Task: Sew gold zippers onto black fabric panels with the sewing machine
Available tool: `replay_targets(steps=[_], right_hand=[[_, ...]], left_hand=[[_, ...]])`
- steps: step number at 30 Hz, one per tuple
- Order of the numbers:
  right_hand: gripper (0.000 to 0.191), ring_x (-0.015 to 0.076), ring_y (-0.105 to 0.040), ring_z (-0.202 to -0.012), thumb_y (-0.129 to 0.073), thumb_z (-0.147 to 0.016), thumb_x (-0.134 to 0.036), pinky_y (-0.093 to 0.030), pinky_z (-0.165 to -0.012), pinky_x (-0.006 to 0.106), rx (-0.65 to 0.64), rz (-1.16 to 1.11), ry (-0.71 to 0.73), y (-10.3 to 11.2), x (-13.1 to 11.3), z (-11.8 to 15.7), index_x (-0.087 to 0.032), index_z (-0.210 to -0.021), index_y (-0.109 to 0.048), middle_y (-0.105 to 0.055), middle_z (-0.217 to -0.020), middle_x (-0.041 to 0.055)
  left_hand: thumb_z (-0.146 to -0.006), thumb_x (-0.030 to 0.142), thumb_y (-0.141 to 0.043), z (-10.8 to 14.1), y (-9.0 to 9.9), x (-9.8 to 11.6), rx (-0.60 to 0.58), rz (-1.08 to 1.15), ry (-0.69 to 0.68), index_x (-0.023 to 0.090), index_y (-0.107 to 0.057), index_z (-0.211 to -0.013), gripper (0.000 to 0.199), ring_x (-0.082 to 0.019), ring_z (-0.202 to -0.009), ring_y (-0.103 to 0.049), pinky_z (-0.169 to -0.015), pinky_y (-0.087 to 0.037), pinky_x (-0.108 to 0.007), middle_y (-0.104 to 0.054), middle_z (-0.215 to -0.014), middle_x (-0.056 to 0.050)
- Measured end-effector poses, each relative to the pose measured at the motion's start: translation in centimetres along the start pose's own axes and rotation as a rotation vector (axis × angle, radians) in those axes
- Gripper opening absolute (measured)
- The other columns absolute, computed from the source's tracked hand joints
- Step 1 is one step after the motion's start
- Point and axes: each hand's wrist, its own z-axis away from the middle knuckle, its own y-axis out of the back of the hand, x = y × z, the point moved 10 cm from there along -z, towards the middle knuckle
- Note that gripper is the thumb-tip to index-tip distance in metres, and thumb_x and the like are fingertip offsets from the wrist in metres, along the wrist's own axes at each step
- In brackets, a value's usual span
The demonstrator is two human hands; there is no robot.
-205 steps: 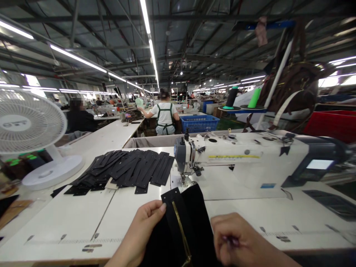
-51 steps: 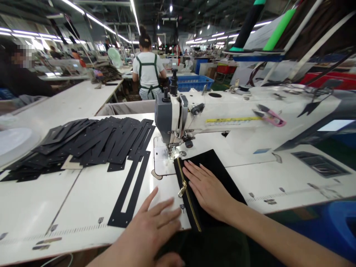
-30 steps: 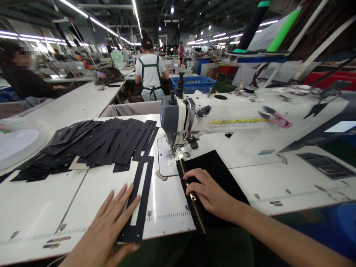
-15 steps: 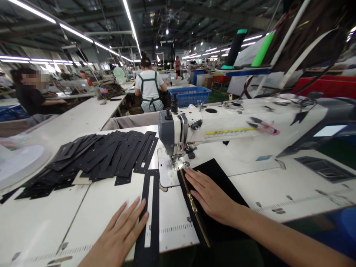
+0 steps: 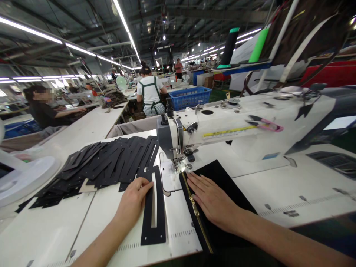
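Observation:
My left hand (image 5: 137, 193) pinches the left edge of a black slotted frame piece (image 5: 160, 217), which lies on the white table left of the needle area. My right hand (image 5: 210, 198) lies flat, fingers stretched out, on black fabric (image 5: 218, 170) with a gold zipper (image 5: 195, 210) along its left part. The zipper's upper end is close to the presser foot (image 5: 180, 166) of the sewing machine (image 5: 236, 129). Many overlapping black slotted pieces (image 5: 111, 159) form a pile at the left.
A white round base (image 5: 30, 178) stands at the far left. Pink-handled snips (image 5: 268, 125) rest on the machine. Thread cones (image 5: 230, 48) stand behind it. Beyond are a blue basket (image 5: 191, 97) and people at other tables.
My left hand has moved up and curled from flat to a pinch on the slotted piece, which has shifted up the table. My right hand stays on the fabric. The view has tilted slightly.

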Motion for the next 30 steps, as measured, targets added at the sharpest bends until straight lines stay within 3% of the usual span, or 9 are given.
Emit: replay_targets(steps=[2, 5, 8, 10, 15, 19, 23, 30], right_hand=[[0.043, 0.0222, -0.032, -0.127, -0.035, -0.088, -0.016, -0.034, -0.102, 0.042, 0.012, -0.016, -0.005, 0.1, -0.1, 0.0, -0.006, -0.129, -0.042, -0.037, -0.137, 0.013], [0.042, 0.021, -0.031, -0.128, -0.034, -0.089, -0.017, -0.031, -0.104, 0.04, 0.037, -0.054, -0.032, 0.2, 0.1, 0.0, -0.007, -0.129, -0.042, -0.037, -0.137, 0.0121], [0.043, 0.0204, -0.03, -0.128, -0.035, -0.088, -0.017, -0.029, -0.105, 0.04, 0.036, -0.1, -0.03, 0.2, 0.1, 0.0, -0.008, -0.129, -0.042, -0.037, -0.137, 0.0114], [0.044, 0.0203, -0.028, -0.129, -0.037, -0.087, -0.016, -0.028, -0.105, 0.04, 0.023, -0.129, -0.012, 0.1, 0.0, 0.0, -0.009, -0.13, -0.041, -0.037, -0.137, 0.0117], [0.045, 0.021, -0.026, -0.13, -0.037, -0.087, -0.017, -0.026, -0.106, 0.041, -0.003, -0.162, -0.016, 0.1, 0.2, 0.1, -0.01, -0.131, -0.039, -0.035, -0.138, 0.0119], [0.046, 0.0214, -0.027, -0.13, -0.037, -0.087, -0.016, -0.026, -0.106, 0.041, 0.004, -0.171, -0.022, 0.1, 0.3, 0.1, -0.008, -0.132, -0.036, -0.034, -0.139, 0.0136], [0.047, 0.0218, -0.027, -0.129, -0.032, -0.088, -0.017, -0.026, -0.105, 0.042, 0.02, -0.154, -0.044, 0.0, 0.6, 0.0, -0.005, -0.133, -0.033, -0.034, -0.138, 0.0158], [0.052, 0.0248, -0.021, -0.131, -0.038, -0.087, -0.021, -0.021, -0.105, 0.045, -0.046, -0.235, -0.072, -0.1, 0.9, -0.2, -0.017, -0.137, -0.027, -0.028, -0.142, 0.0146]], left_hand=[[-0.084, 0.008, -0.037, -0.2, 1.4, 1.3, 0.091, -0.003, -0.017, 0.016, -0.059, -0.105, 0.032, -0.021, -0.088, -0.059, -0.075, -0.053, -0.037, -0.06, -0.098, -0.011], [-0.085, 0.006, -0.038, -0.5, 2.5, 5.2, 0.189, 0.051, -0.118, 0.014, -0.051, -0.116, 0.035, -0.02, -0.106, -0.054, -0.085, -0.05, -0.035, -0.057, -0.116, -0.013], [-0.084, 0.004, -0.038, -1.8, 0.8, 8.5, 0.137, 0.068, -0.181, 0.01, -0.051, -0.116, 0.035, -0.021, -0.108, -0.054, -0.087, -0.05, -0.034, -0.057, -0.117, -0.015], [-0.084, 0.004, -0.037, -2.8, -0.9, 9.4, 0.075, 0.048, -0.173, 0.009, -0.054, -0.111, 0.033, -0.022, -0.102, -0.058, -0.085, -0.051, -0.036, -0.06, -0.112, -0.015], [-0.082, 0.005, -0.04, -3.9, -3.3, 8.9, -0.014, 0.046, -0.097, 0.011, -0.057, -0.106, 0.029, -0.024, -0.097, -0.059, -0.082, -0.052, -0.041, -0.061, -0.106, -0.014], [-0.084, 0.004, -0.035, -3.7, -3.6, 8.9, -0.026, 0.055, -0.16, 0.008, -0.054, -0.111, 0.033, -0.025, -0.113, -0.05, -0.091, -0.047, -0.044, -0.054, -0.12, -0.016], [-0.087, 0.006, -0.031, -3.6, -4.2, 9.1, -0.07, 0.025, -0.214, 0.007, -0.053, -0.11, 0.033, -0.024, -0.115, -0.049, -0.094, -0.044, -0.045, -0.054, -0.12, -0.018], [-0.088, 0.011, -0.031, -3.8, -4.2, 9.1, -0.041, -0.056, -0.267, 0.005, -0.052, -0.109, 0.031, -0.025, -0.111, -0.051, -0.091, -0.046, -0.044, -0.058, -0.112, -0.018]])
